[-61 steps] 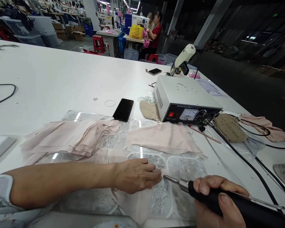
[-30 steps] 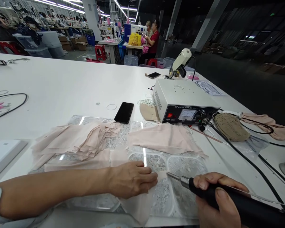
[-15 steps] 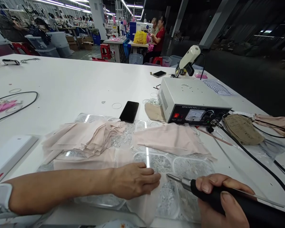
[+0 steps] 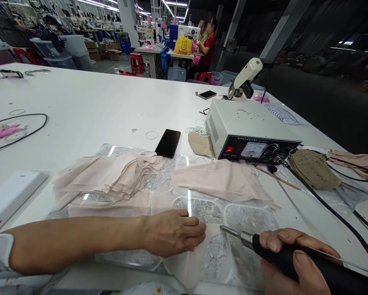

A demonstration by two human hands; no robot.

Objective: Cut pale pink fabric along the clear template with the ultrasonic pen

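Observation:
My left hand [image 4: 175, 232] rests palm down, fingers curled and pressed together, on a pale pink fabric piece [image 4: 188, 266]. That fabric lies on a clear plastic template [image 4: 243, 217] with rounded outlines. In my right hand [image 4: 297, 254] is a handheld ultrasonic welder [image 4: 282, 256], with a black grip and a metal tip. Its tip points left, close to the fabric's right edge; whether it touches cannot be made out. Beyond my left hand lie a stack of pale pink fabric [image 4: 110, 174] and, to its right, another folded fabric piece [image 4: 214, 178].
A grey control box [image 4: 254, 123] stands at the right, with a thick black cable [image 4: 321, 200] plugged in. Nearby are a black phone [image 4: 168, 143], brown card patterns [image 4: 315, 170] and a white device [image 4: 14, 196] at left. Co-workers [image 4: 206, 45] sit beyond the table [image 4: 110, 102].
My right hand has drawn the welder slightly to the right, so its tip is farther from my left fingers. My left hand stays on the fabric. The view has shifted a little.

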